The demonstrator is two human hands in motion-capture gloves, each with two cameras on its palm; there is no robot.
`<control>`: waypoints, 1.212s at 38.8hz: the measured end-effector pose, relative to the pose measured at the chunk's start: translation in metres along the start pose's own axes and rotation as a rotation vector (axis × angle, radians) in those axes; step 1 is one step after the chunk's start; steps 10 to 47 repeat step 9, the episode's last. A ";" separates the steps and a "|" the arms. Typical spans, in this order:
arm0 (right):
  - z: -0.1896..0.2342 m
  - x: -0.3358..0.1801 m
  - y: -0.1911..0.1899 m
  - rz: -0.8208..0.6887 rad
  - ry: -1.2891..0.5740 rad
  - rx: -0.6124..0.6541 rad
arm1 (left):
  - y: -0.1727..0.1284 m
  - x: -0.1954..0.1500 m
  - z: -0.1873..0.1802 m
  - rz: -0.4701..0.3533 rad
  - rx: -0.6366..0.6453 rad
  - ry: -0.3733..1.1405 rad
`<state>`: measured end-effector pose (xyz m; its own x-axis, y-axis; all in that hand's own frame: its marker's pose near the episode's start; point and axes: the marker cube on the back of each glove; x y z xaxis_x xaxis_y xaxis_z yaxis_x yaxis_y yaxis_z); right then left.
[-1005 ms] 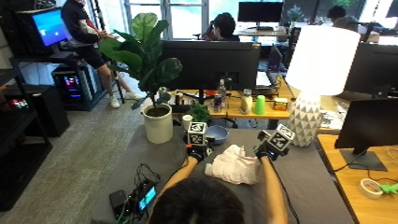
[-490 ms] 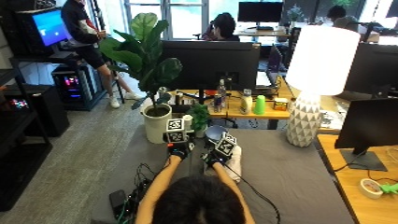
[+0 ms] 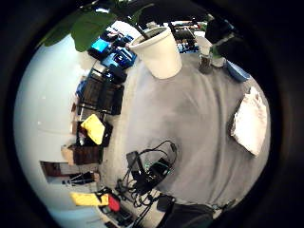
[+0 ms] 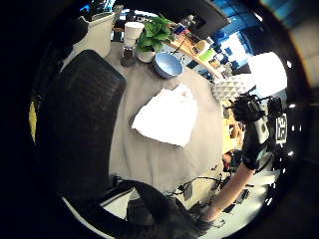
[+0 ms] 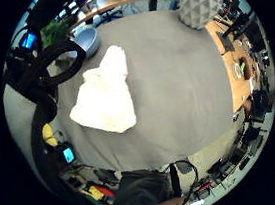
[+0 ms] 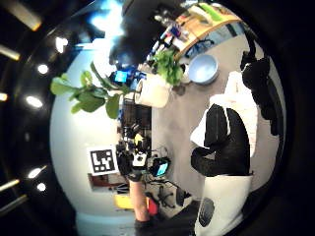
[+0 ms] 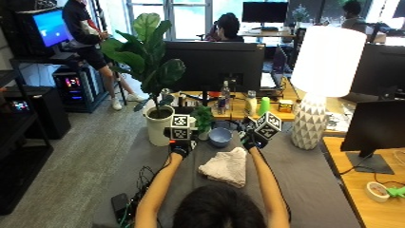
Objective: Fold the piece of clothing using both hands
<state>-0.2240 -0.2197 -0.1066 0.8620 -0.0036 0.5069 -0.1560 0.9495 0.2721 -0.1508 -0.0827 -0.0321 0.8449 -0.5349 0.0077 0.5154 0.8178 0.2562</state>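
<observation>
The white garment point(image 7: 225, 166) lies folded into a rumpled wedge on the grey table point(image 7: 310, 175), between the person's 2 raised forearms and touched by neither hand. Its narrower end points toward the blue bowl point(image 7: 219, 136), which sits just beyond it with a strip of bare table between them; its broader end lies toward the person's head. In the right little finger side palm view the garment point(image 5: 104, 93) shows uneven edges and a wide stretch of bare grey surface on the side toward the white faceted lamp base point(image 7: 309, 121), which stands well apart from it.

The left hand point(image 7: 180, 147) is lifted above the table, off the garment's side nearest the white plant pot point(image 7: 158, 124), and holds nothing; whether its fingers are straight or curled cannot be told. The right hand point(image 7: 250, 140) hangs above the table off the garment's opposite side, near the bowl; its black-gloved fingers point(image 6: 224, 142) curl loosely around nothing.

A small green plant point(image 7: 203, 118) stands beside the bowl, and a dark monitor point(image 7: 214, 60) rises beyond both.
</observation>
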 end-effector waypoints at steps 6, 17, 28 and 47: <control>-0.008 0.042 -0.013 0.082 0.077 0.044 | -0.008 0.009 0.007 0.001 0.015 -0.043; 0.005 0.059 -0.040 -0.012 0.053 0.119 | -0.003 0.012 0.004 -0.008 -0.001 -0.048; 0.005 0.059 -0.040 -0.012 0.053 0.119 | -0.003 0.012 0.004 -0.008 -0.001 -0.048; 0.005 0.059 -0.040 -0.012 0.053 0.119 | -0.003 0.012 0.004 -0.008 -0.001 -0.048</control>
